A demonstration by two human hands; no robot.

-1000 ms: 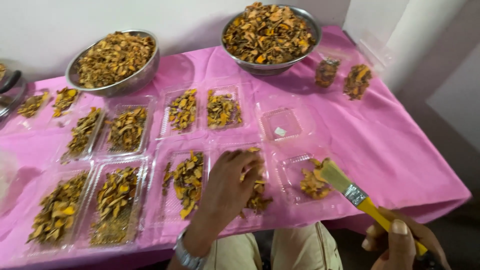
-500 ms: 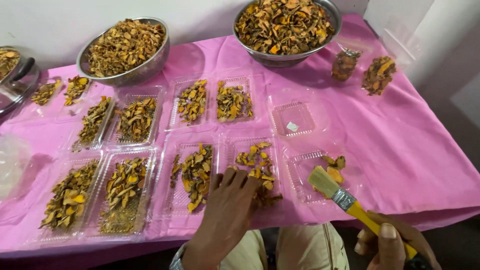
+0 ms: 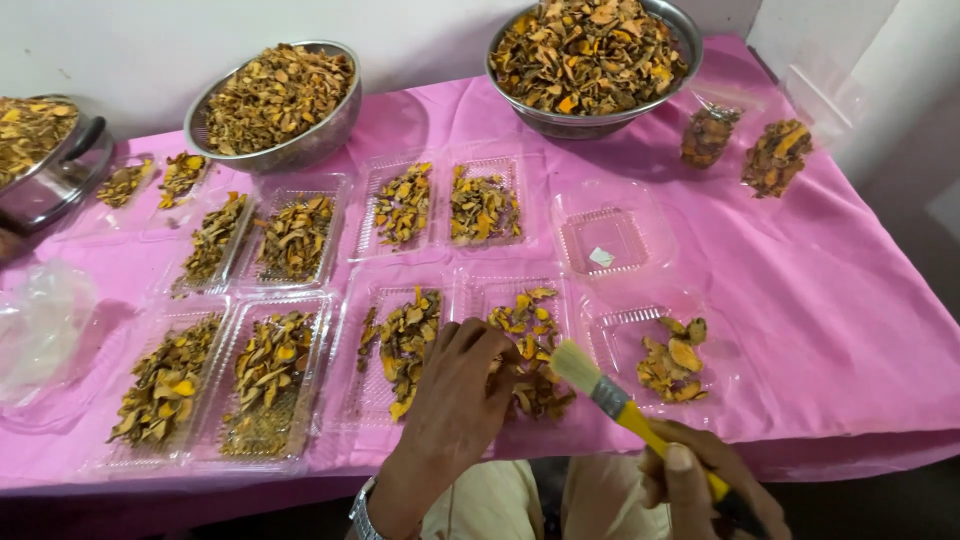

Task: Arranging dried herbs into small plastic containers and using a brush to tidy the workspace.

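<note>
a: pink cloth [image 3: 830,330] covers the table against a white wall. what sits on it?

b: rows of clear plastic trays hold dried yellow-brown slices. two steel bowls stand at the far edge: one far left [image 3: 275,100], one far centre-right [image 3: 590,60], both heaped. a third metal pot [image 3: 45,160] is cut off by the left frame edge.

a: left hand?

b: left hand [image 3: 460,395] lies palm down on the near centre tray pair [image 3: 455,350], fingers spread and loosely curled onto the slices. whether it pinches a slice cannot be told.

a: right hand?

b: right hand [image 3: 700,485], below the near table edge, is clenched around the yellow handle of a brush [image 3: 610,395]. the pale bristles point far-left, just beside the right half of that tray pair.

a: open room?

b: bare cloth runs along the right side, from the empty tray [image 3: 605,235] and the part-filled tray [image 3: 665,355] out to the right edge. two small packs [image 3: 745,145] lie far right. a crumpled clear bag [image 3: 40,325] sits near the left edge. trays on the near row reach close to the near edge.
</note>
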